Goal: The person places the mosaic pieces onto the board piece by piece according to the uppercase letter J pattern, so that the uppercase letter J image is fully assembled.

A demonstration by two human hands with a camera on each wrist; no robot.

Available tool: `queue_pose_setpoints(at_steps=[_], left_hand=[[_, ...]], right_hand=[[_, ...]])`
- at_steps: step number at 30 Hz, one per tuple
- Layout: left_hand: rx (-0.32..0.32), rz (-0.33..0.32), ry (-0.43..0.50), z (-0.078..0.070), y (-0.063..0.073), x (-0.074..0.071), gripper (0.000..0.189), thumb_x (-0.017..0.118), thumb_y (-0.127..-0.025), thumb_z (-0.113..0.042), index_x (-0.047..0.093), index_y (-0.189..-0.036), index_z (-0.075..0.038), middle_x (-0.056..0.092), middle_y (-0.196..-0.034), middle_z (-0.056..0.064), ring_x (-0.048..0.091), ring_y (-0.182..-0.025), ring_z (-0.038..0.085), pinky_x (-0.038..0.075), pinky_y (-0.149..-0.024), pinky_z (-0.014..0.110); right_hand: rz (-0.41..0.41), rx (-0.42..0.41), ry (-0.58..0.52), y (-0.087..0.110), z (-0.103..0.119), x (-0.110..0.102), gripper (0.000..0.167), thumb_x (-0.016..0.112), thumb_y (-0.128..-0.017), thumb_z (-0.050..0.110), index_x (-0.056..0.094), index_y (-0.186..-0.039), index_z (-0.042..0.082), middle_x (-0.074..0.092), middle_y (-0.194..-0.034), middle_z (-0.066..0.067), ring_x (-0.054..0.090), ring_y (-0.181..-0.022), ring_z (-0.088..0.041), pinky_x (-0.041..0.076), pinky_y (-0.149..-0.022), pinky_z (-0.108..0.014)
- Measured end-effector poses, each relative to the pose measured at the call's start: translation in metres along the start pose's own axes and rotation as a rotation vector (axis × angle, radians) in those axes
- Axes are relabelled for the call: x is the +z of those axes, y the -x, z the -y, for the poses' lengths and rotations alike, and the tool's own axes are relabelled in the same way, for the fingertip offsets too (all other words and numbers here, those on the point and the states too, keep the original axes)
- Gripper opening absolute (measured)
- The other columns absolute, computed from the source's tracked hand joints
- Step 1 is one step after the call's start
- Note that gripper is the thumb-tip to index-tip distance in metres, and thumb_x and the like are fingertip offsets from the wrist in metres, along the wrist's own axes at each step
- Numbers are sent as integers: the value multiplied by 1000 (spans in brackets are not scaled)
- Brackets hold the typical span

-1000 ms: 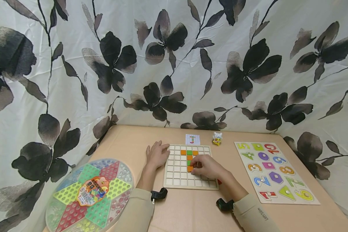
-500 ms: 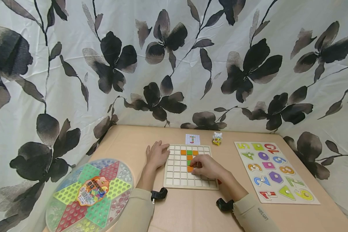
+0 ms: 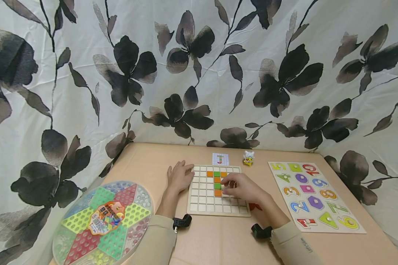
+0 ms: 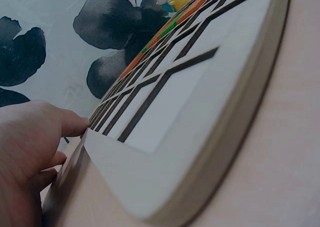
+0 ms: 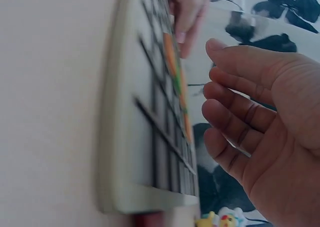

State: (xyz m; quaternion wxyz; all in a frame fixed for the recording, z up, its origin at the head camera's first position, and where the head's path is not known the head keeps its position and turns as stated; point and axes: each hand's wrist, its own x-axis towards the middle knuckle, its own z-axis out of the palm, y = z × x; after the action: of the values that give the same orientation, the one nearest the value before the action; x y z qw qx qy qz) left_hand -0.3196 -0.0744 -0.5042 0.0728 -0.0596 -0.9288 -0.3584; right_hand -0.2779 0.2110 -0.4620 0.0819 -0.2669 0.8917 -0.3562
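we see a round game board (image 3: pixel 112 241) at eight o'clock, a number board (image 3: pixel 311 213) at three and, central, the grid board (image 3: pixel 202 199). the left hand (image 3: pixel 180 177), fingers slightly spread, touches its edge at ten; the right hand (image 3: pixel 240 187) hovers over its three o'clock side, fingers loosely curved, slightly parted. a pattern card (image 3: pixel 220 159) lies at twelve, a figurine (image 3: pixel 248 158) at one, what seem red pieces (image 3: pixel 255 207) at four. orange and green tiles (image 3: pixel 217 193) form a t in the grid.

Four orange tiles (image 3: pixel 217 193), two green tiles (image 3: pixel 217 186)
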Motion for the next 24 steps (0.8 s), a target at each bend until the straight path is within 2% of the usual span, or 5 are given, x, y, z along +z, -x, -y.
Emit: queue_pose_setpoints(at_steps=[5, 12, 16, 24], left_hand=[[4, -3, -4, 1, 0, 1, 38, 61, -101, -25, 70, -137, -15, 44, -162, 22, 30, -155, 44, 4, -126, 69], [-5, 3, -12, 1, -1, 0, 38, 62, -101, -26, 69, -137, -16, 43, -162, 21, 30, -156, 43, 4, -127, 68], [-2, 2, -13, 1, 0, 0, 38, 62, -101, -26, 70, -137, -16, 43, -162, 21, 30, -156, 43, 5, -127, 68], [-4, 11, -7, 2, 1, 0, 39, 62, -101, -27, 69, -138, -17, 42, -163, 20, 28, -157, 41, 3, -128, 67]], right_hand=[[-44, 7, 12, 6, 4, -15, 29, 81, -92, 24, 76, -118, 12, 70, -100, 5, 60, -90, -16, 52, -75, -28], [-81, -16, 10, 13, 6, -32, 32, 83, -90, 24, 75, -117, 9, 72, -104, -9, 60, -87, -17, 52, -72, -25], [-90, -18, 9, 16, 5, -38, 34, 83, -90, 22, 75, -118, 6, 72, -102, -9, 60, -86, -18, 52, -72, -26], [-72, 1, 18, 22, -2, -46, 30, 84, -89, 24, 76, -115, 14, 73, -102, -7, 60, -87, -18, 54, -74, -25]])
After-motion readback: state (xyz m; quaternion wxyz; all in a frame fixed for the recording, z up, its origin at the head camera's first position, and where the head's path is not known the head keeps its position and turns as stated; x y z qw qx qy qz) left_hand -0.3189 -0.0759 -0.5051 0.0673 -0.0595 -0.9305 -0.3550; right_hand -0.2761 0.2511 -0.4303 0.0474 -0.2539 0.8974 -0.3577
